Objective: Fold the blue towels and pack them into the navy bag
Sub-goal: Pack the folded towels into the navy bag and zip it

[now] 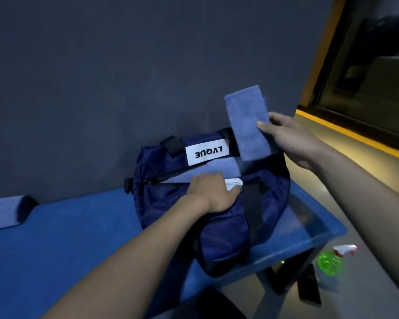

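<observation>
A dark grey wall (101,77) fills the far side and stands right behind the worktop (83,226), a blue surface on dark legs (283,272), its right corner rounded. Past the worktop's right edge lies a pale grey floor (332,180). Along the right runs a yellow-orange sill (355,132), lit warmly underneath, below a dark window (373,65) with dim reflections. On the floor near the worktop's right front corner lies a green spray bottle (329,263) with a white and red trigger head. The room is dim.
</observation>
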